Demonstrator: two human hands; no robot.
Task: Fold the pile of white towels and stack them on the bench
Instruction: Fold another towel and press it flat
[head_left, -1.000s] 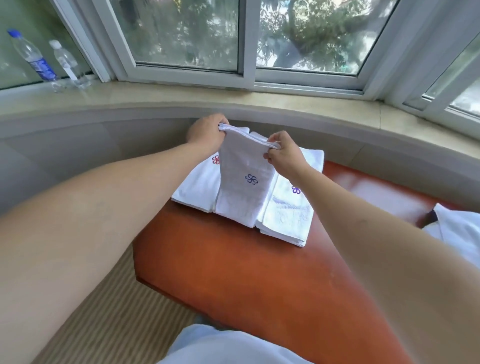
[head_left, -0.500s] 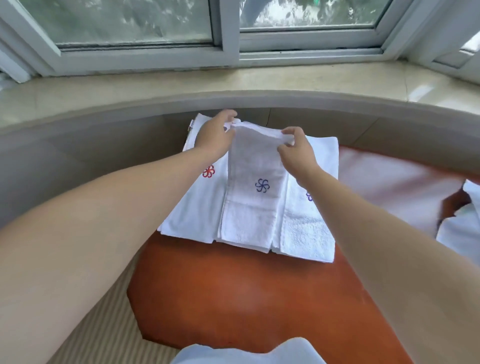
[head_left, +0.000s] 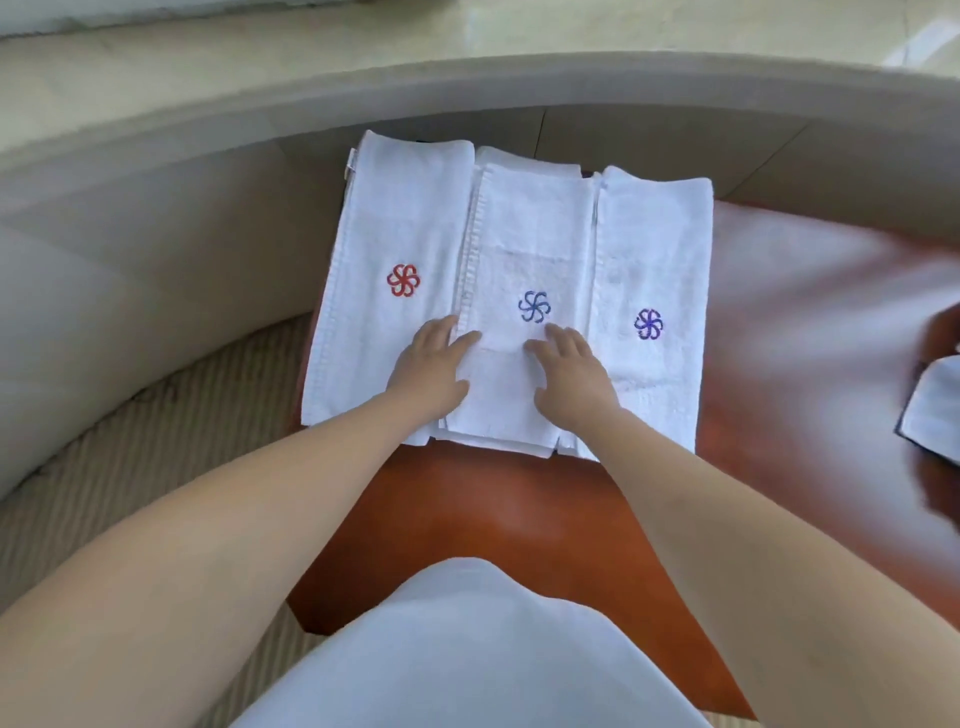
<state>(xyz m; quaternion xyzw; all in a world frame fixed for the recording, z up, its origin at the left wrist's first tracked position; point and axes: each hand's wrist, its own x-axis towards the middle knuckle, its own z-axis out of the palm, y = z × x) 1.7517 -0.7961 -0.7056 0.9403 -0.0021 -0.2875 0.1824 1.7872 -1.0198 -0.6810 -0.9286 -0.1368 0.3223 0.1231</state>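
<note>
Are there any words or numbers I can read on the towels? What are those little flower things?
No words or numbers to read, only stitched pinwheel signs.
Red sign: on the left towel.
Blue sign: on the middle towel.
Purple sign: on the right towel.
Small tag on the left towel's edge: too small to read.

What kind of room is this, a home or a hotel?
Probably a hotel room: matching white towels with embroidered logos lie on an orange-brown bench, set against a curved stone window ledge.

A pale stone window ledge curves above beige ribbed carpet.
</note>
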